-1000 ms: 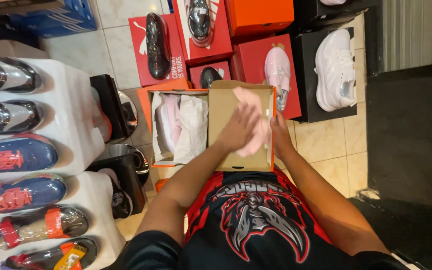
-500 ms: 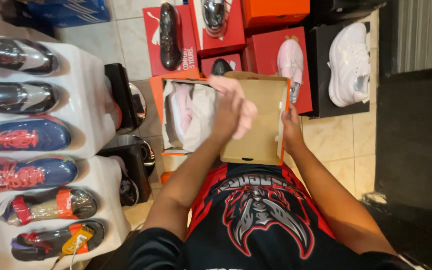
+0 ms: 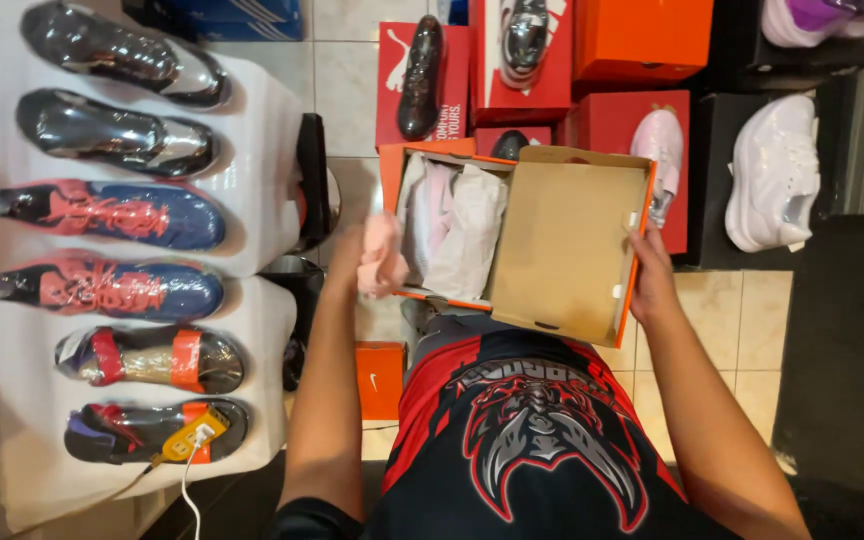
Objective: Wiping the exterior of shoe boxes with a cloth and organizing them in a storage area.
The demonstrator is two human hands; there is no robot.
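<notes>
1. The open orange cardboard shoe box [image 3: 562, 255] rests on the person's lap, its brown-lined lid folded out toward 3 o'clock.
2. The right hand [image 3: 649, 280] grips the lid's outer orange edge at 3 o'clock of the box; its fingers are curled over that edge, the thumb on the brown inner face.
3. The left hand [image 3: 377, 262] is at 9 o'clock of the box, just beside its left wall. It is blurred, so how far its fingers are closed cannot be told; it appears bunched round something pale pink.
4. Inside the box tray lies crumpled white wrapping paper [image 3: 464, 240] with a pale pink shoe [image 3: 430, 215] partly showing beside it at 9 o'clock.
5. At 9 o'clock of the scene, a white display stand [image 3: 252, 120] carries a column of plastic-wrapped football boots [image 3: 102, 215], silver, blue-and-red and orange.
6. At 12 o'clock, red shoe boxes [image 3: 402, 70] on the tiled floor carry single shoes, among them a dark glossy boot [image 3: 422, 75].
7. At 2 o'clock a white trainer [image 3: 774, 170] sits on a black box [image 3: 712, 180].
</notes>
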